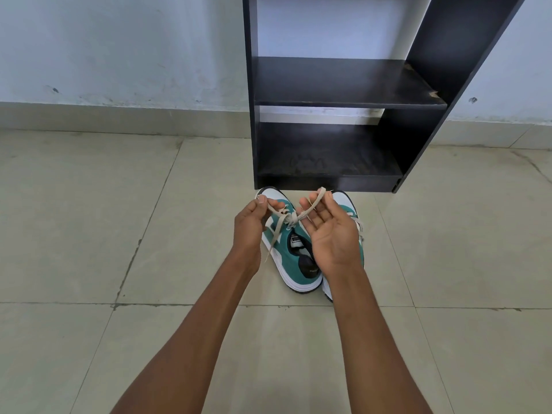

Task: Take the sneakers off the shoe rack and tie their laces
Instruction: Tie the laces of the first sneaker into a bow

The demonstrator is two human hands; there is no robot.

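Head view: two green-and-white sneakers (294, 258) stand side by side on the tiled floor (89, 234), just in front of the black shoe rack (343, 85), directly beneath both hands. The left hand (249, 225) pinches one lace (276, 231) end between thumb and fingertips. The right hand (331, 231), palm up and half open, appears to hold the other end between its raised fingertips.

Two sneakers (294, 255) side by side on the floor (119, 234), just before the shoe rack (337, 115) against the wall (119, 46); left hand (249, 227) and right hand (333, 231) above them, lace ends (286, 216) between.
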